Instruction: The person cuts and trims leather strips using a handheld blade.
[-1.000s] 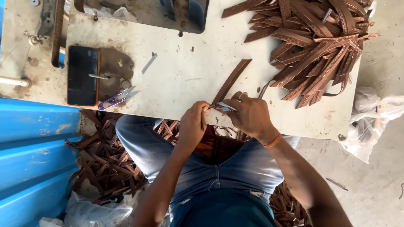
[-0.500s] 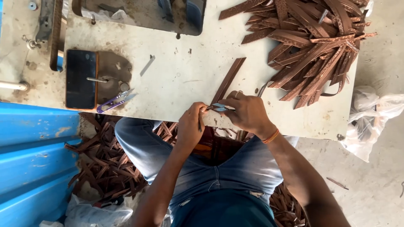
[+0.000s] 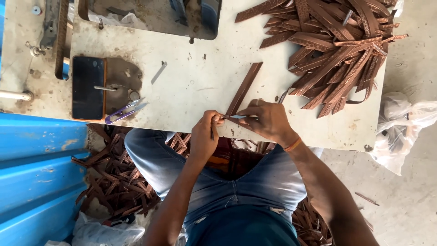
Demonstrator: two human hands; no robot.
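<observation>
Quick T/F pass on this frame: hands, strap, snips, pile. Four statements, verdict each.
1. Both hands, left hand and right hand, pinch the near end of one brown strap. True.
2. The purple snips are in the right hand. False: they lie on the table, beside the dark phone.
3. The pile of straps lies at the table's far right. True.
4. The floor under the table is bare. False: strap scraps lie there.

On the table (image 3: 191, 91), a strap pile (image 3: 337, 50) lies right, snips (image 3: 124, 111) left, seemingly a phone (image 3: 87, 87) beside them
</observation>
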